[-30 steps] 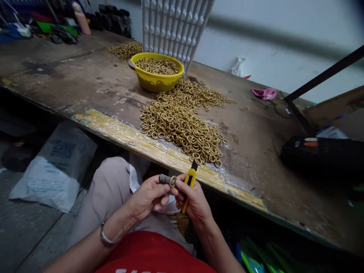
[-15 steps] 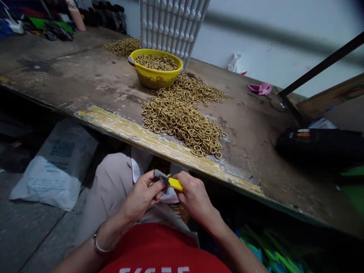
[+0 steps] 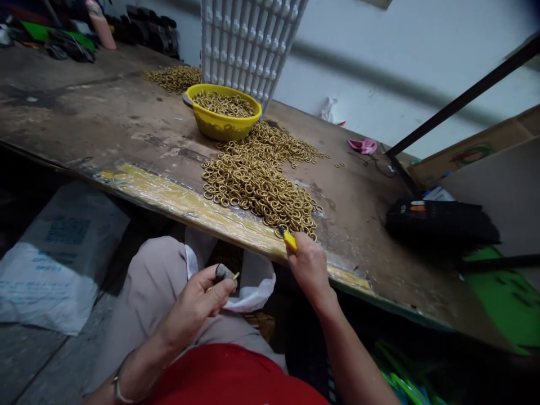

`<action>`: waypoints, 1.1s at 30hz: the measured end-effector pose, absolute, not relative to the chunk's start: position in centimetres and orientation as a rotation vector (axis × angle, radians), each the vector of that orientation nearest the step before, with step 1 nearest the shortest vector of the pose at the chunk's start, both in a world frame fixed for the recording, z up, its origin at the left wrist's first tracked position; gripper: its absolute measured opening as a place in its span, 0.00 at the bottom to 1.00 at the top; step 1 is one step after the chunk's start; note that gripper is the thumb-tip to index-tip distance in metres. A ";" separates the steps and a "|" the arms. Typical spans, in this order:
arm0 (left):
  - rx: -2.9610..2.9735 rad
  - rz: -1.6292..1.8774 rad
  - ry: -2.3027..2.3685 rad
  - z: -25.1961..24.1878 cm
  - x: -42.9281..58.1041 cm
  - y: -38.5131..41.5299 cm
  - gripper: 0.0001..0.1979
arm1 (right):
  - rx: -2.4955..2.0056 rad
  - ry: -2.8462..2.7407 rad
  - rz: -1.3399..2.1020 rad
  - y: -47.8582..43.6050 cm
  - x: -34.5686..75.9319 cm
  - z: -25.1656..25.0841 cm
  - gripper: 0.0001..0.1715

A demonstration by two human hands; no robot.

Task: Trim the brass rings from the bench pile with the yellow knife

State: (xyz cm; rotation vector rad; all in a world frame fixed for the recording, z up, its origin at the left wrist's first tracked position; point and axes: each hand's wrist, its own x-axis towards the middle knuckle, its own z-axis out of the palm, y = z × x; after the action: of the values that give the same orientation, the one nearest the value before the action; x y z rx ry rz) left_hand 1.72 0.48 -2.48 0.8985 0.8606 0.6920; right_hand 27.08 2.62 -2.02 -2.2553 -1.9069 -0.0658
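My right hand [image 3: 310,264] is closed around a yellow-handled cutter knife [image 3: 289,240] at the front edge of the rings. Its dark tip points toward the near end of a pile of brass-coloured rings [image 3: 257,183] on the table. Over my lap, my left hand [image 3: 198,301] pinches a small brass-coloured ring [image 3: 235,276], mostly hidden by the fingers. A grey cover [image 3: 223,273] wraps one fingertip of that hand. Below it hangs an open white bag [image 3: 259,281] between my knees, its inside dark.
A yellow basin [image 3: 223,126] full of rings stands behind the pile, before a grey ribbed plastic panel [image 3: 248,50]. Another ring heap [image 3: 175,77] lies farther left. On the right are a pink cloth [image 3: 363,146] and a black bag [image 3: 441,222]. The table's taped front edge [image 3: 169,194] crosses before me.
My right hand has moved with the knife away from my left hand, up and right to the table's ring pile. My left hand stays over my lap. The view has shifted slightly.
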 end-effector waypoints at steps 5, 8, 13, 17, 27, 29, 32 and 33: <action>0.740 0.733 0.900 -4.5 3.1 1.8 0.18 | -2.304 -1.900 -0.126 6.1 27.5 -2.8 0.06; 0.680 0.758 0.857 -4.4 3.1 2.2 0.16 | -2.374 -1.932 -0.141 6.9 27.7 -3.2 0.05; 0.514 0.661 0.708 -3.6 2.9 2.5 0.14 | -2.393 -1.925 -0.154 6.7 28.2 -3.2 0.07; 0.469 0.631 0.712 -4.0 3.2 2.5 0.17 | -2.418 -1.941 -0.125 6.8 28.3 -3.2 0.09; 0.464 0.714 0.718 -3.5 3.5 2.0 0.16 | -1.633 -1.525 0.678 3.5 25.0 -1.5 0.17; 0.477 0.740 0.676 -2.9 3.5 2.1 0.16 | -1.494 -1.367 1.066 2.4 23.0 -1.3 0.19; 0.479 0.755 0.640 -2.3 3.2 2.2 0.14 | -1.407 -1.200 1.326 1.2 20.4 -1.4 0.19; 0.472 0.755 0.636 -2.2 3.1 2.1 0.13 | -1.400 -1.179 1.349 1.0 19.8 -1.5 0.19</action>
State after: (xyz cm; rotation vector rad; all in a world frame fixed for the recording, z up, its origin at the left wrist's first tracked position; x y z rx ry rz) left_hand 3.06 2.14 -2.25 0.4718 0.6359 0.7547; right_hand 19.82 1.04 -1.52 -1.4001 -1.1786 1.3487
